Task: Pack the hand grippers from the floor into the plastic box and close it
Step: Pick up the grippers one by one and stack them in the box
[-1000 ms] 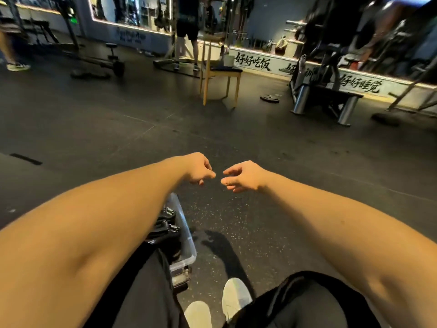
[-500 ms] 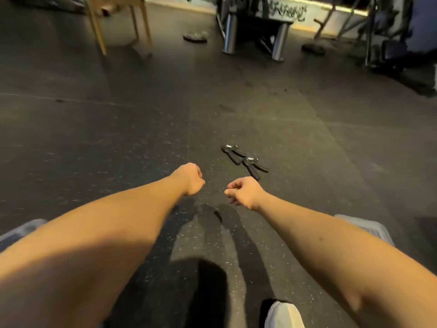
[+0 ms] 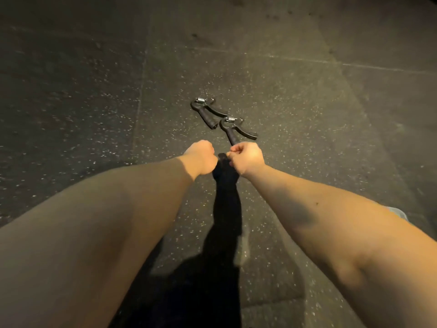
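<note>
While hovering with empty clenched left hand and curled right hand (cannot tell whether grasping), risks knocking black spring-loaded hand grippers at twelve o'clock.

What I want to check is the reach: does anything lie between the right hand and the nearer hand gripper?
Nothing visible does. The right hand is at the handle end of the nearer hand gripper on the floor; whether it touches cannot be told. The farther hand gripper lies beyond, out of the path.
</note>
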